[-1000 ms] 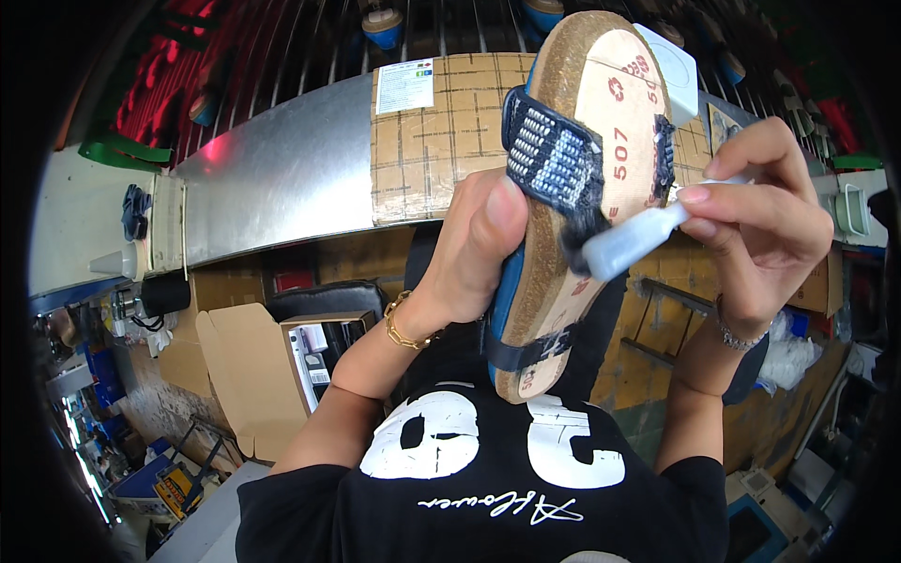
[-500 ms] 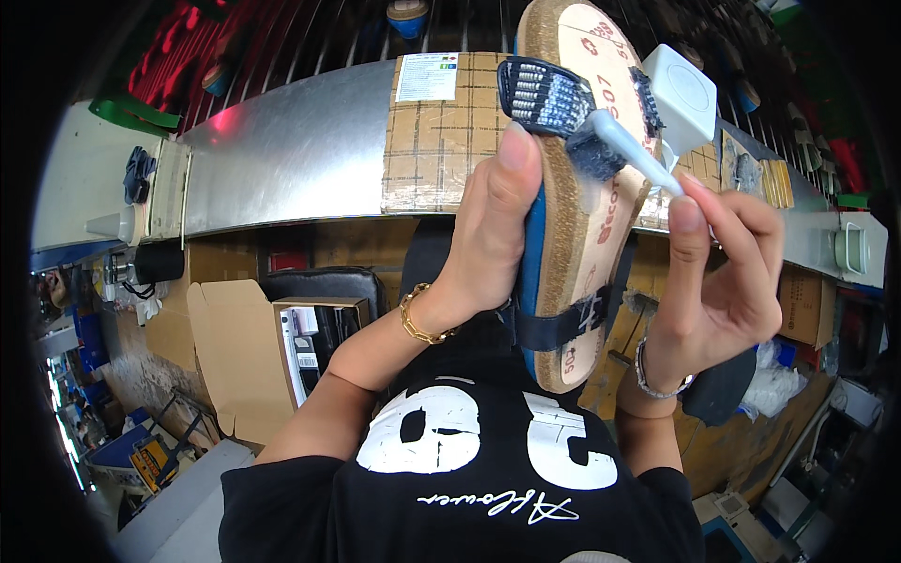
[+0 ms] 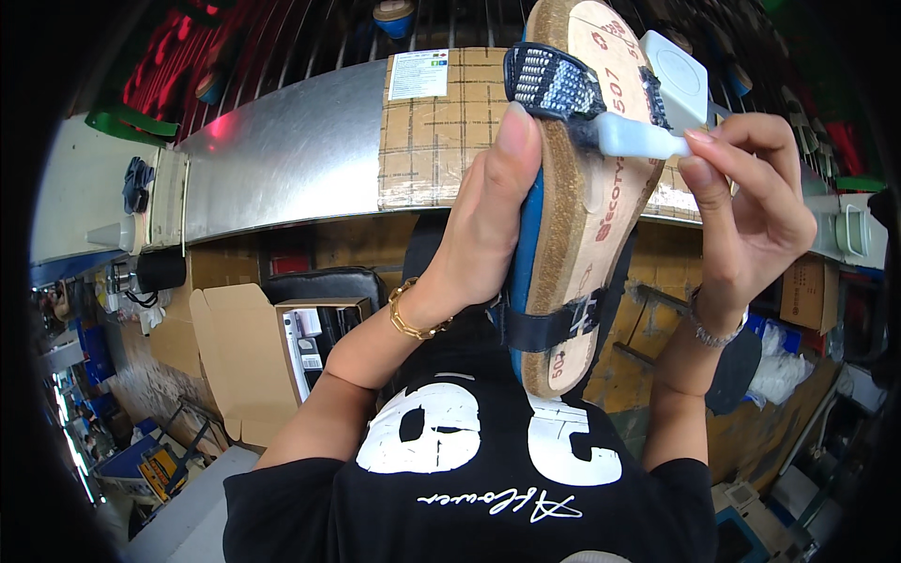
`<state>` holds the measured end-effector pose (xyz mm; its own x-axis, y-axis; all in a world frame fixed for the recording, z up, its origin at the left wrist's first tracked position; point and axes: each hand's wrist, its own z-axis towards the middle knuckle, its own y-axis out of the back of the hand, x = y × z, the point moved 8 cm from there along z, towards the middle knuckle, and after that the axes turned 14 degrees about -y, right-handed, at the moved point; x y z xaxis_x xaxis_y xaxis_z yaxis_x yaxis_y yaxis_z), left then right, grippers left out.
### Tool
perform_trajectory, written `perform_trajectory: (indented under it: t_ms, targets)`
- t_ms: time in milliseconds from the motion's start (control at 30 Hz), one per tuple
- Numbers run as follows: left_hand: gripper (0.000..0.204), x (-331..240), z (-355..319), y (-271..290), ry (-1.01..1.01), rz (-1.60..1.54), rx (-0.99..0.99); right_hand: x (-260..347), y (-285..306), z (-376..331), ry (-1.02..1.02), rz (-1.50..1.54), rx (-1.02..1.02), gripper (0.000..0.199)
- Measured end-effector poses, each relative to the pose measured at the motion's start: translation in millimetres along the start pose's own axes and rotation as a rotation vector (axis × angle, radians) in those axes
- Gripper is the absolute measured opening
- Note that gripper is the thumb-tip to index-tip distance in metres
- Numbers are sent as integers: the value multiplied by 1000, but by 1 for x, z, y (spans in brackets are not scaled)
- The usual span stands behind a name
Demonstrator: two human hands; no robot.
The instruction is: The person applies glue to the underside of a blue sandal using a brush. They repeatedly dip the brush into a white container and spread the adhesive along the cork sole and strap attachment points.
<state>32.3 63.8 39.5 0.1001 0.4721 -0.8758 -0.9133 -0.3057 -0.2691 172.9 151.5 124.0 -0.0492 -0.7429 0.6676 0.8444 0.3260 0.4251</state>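
Note:
My left hand (image 3: 483, 211) is closed on a sandal (image 3: 572, 263), gripping its left edge with the thumb up beside the upper strap. The sandal has a cork-coloured rim, a pale printed sole face turned towards me, and blue material along its left side. A woven dark-and-white strap (image 3: 556, 83) folds over the upper left edge; a plain dark strap (image 3: 544, 328) crosses near the lower end. My right hand (image 3: 755, 192) pinches a pale blue brush (image 3: 643, 139) between thumb and fingers. Its dark bristles touch the cork rim just below the woven strap.
Beyond the sandal stands a white container (image 3: 674, 80). A cardboard sheet (image 3: 441, 141) lies on the metal bench (image 3: 282, 141). Dark rails behind carry blue shoe forms (image 3: 394, 19). An open carton (image 3: 244, 366) sits low on the left, and a pale green holder (image 3: 852, 233) is at right.
My right hand has moved right and slightly up, swinging the brush from slanting to nearly level. Its bristles have shifted up towards the woven strap. My left hand keeps its hold on the sandal.

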Motion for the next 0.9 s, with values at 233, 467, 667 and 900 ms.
perform_trajectory:
  t_ms: [233, 467, 667, 900]
  targets:
    - [91, 1, 3, -9, 64, -123, 14, -10, 0, 6, 6, 66, 166, 22]
    - [101, 5, 6, -9, 94, -192, 12, -5, -6, -4, -10, 28, 262, 24]
    - [103, 11, 11, 0, 76, -215, -27, -1, -12, -12, -77, 25, 332, 28]
    - [102, 17, 13, 12, 42, -223, -90, 4, -17, -12, -110, 10, 401, 27]
